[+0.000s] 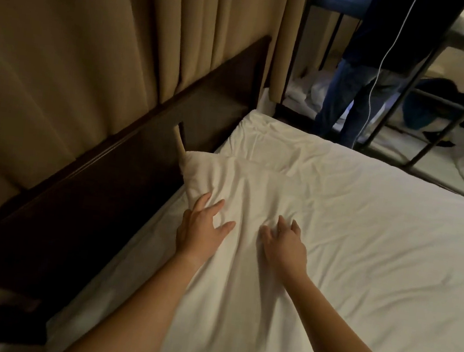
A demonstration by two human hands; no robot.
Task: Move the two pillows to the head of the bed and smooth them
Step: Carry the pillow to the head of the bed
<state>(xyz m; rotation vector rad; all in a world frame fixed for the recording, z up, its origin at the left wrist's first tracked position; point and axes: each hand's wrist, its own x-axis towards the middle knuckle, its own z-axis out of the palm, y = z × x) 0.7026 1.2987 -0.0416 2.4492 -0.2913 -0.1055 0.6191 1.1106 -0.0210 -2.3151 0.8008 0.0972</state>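
A white pillow (241,189) lies along the dark wooden headboard (125,167), its far corner touching the board. Both my hands rest flat on it with fingers spread. My left hand (201,228) presses the pillow's left edge near the headboard. My right hand (284,241) lies on the pillow's middle, fingers slightly curled into the wrinkled cloth. A second white pillow (268,139) lies beyond the first, further along the headboard. Under both pillows spreads the white sheet of the bed (377,254).
Beige curtains (97,25) hang behind the headboard. Past the far end of the bed a person in jeans (355,82) stands beside a dark metal bunk frame (439,114) with a white cable hanging down. Bedding lies on the floor there.
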